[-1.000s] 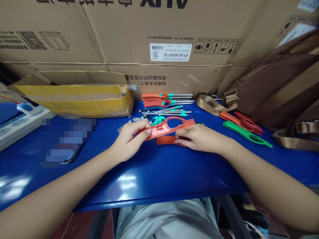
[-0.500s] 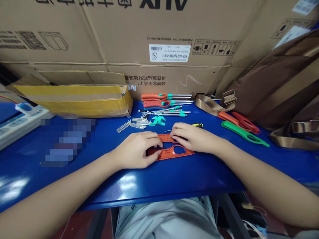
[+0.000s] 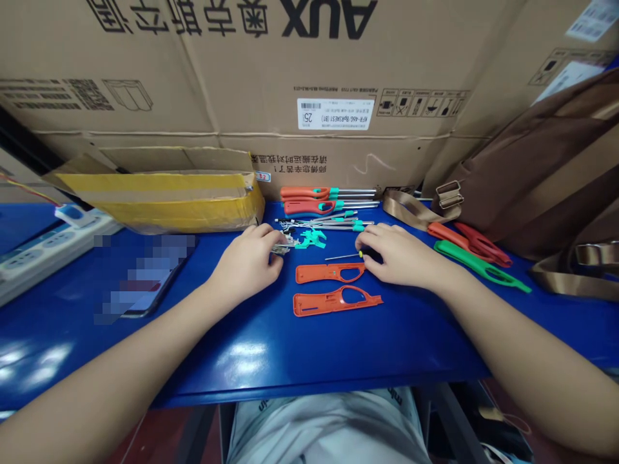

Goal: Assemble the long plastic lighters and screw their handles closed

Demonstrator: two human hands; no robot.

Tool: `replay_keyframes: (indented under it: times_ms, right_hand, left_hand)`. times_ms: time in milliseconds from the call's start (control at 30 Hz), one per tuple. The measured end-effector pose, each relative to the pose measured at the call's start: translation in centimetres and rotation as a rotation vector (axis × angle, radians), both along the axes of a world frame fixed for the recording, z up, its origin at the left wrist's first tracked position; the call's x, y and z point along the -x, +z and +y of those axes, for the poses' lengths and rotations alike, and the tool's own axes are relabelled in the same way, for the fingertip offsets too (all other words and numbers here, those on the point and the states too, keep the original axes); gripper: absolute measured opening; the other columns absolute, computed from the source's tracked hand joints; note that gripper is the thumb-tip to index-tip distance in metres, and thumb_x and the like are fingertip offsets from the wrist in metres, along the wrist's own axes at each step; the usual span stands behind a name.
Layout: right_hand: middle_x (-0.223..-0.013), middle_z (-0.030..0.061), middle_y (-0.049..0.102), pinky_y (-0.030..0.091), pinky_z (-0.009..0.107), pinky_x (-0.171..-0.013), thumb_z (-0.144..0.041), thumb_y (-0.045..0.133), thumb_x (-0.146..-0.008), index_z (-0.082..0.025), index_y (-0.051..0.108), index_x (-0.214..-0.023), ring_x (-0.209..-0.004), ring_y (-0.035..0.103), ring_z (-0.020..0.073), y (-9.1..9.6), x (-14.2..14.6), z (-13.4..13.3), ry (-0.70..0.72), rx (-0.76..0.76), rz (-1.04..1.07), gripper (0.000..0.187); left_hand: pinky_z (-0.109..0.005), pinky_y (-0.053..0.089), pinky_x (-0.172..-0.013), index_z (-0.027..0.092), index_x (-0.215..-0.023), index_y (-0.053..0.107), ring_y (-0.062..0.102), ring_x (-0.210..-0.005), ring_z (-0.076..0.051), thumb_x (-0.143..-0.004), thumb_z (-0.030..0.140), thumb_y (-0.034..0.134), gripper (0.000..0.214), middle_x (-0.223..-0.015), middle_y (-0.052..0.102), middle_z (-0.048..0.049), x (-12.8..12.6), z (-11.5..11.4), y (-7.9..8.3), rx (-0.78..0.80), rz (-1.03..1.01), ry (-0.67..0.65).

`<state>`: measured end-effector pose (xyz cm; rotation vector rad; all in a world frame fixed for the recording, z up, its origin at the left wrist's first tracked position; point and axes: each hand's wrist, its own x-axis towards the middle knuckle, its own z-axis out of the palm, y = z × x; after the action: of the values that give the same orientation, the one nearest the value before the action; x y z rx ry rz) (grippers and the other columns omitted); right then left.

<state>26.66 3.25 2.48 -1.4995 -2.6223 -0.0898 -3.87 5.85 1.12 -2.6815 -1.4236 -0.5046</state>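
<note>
Two orange plastic shell halves lie flat and apart on the blue table, one farther and one nearer. My left hand is behind and left of them, its fingers curled and pinching at a pile of small metal strips. My right hand rests behind the shells to the right, fingers closed over the handle of a thin screwdriver, whose shaft points left. Teal plastic pieces lie between the two hands.
Assembled orange-and-teal lighters and loose metal tubes lie at the back. Red and green shells sit right, by a brown bag. A yellow-taped carton, a power strip and a phone are left. Large boxes wall the back.
Both hands let go of the orange shells, which now lie separated on the table. My left hand moved back to the metal strips, my right hand to the screwdriver.
</note>
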Motion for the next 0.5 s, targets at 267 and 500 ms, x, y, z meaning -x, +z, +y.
replay_keyframes:
  times_ms: [267,500]
  right_hand:
    - [-0.106,0.0072,0.069,0.042,0.037,-0.082,-0.021,0.053,-0.092,-0.021,0.063,-0.101,-0.100,0.063,0.0266,-0.03,0.34,-0.09,-0.068,0.071,-0.034,0.013]
    - [-0.103,0.0062,0.069,0.045,0.038,-0.081,-0.018,0.053,-0.088,-0.021,0.061,-0.096,-0.098,0.064,0.0268,0.08,0.61,-0.09,-0.082,0.093,0.007,0.011]
  left_hand:
    - [-0.048,0.055,-0.092,0.015,-0.105,0.072,0.062,-0.102,-0.034,-0.085,0.021,0.059,0.025,-0.107,0.065,-0.0139,0.23,0.35,0.31,0.052,0.121,0.106]
    - [-0.047,0.054,-0.092,0.016,-0.099,0.071,0.062,-0.102,-0.033,-0.083,0.023,0.060,0.020,-0.105,0.063,-0.0122,0.23,0.38,0.43,0.092,0.102,0.098]
